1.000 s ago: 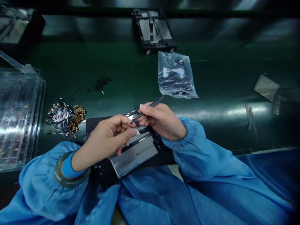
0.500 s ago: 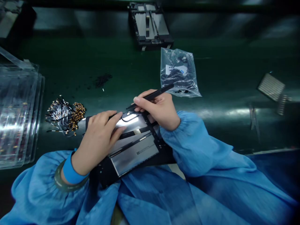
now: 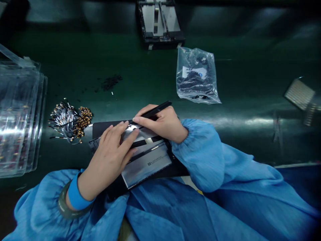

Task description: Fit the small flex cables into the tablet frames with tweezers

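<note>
Electronics assembly line: green conveyor belt (image 3: 75, 60), connector pile (image 3: 70, 121) (loose), blue smock sleeves (image 3: 205, 157).

Lying flat at the desk's near edge: open dark device frame (image 3: 150, 160), silvery panels showing inside. Slim black tool (image 3: 155, 109), tilted low, tip down on the frame's far end.

Clear bag (image 3: 197, 76), connector pile (image 3: 70, 122), stacked trays (image 3: 18, 117), perhaps another frame (image 3: 159, 21).

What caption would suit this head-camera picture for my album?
Left hand flat on an opened device, right hand holding a black tool to its top edge.
</note>
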A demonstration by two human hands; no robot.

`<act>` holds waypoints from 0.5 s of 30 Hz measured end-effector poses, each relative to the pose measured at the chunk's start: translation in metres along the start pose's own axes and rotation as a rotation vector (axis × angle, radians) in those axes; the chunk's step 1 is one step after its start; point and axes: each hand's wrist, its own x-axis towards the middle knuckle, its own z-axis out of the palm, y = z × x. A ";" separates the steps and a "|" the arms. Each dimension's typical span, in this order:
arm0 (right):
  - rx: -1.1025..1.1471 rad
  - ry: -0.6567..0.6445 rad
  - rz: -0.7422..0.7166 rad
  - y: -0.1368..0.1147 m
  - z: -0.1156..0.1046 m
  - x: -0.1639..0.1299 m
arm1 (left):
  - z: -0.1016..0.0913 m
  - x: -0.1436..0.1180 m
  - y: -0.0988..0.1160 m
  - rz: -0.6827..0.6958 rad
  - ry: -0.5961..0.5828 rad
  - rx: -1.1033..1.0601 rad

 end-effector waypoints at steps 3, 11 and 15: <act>0.031 0.056 0.003 -0.004 0.000 -0.002 | -0.001 0.001 0.000 -0.003 0.010 0.011; 0.268 0.399 0.051 0.004 -0.019 -0.007 | -0.001 0.013 -0.005 -0.018 0.013 0.091; 0.222 0.447 0.012 0.017 -0.034 -0.007 | 0.001 0.019 -0.009 -0.046 -0.007 0.130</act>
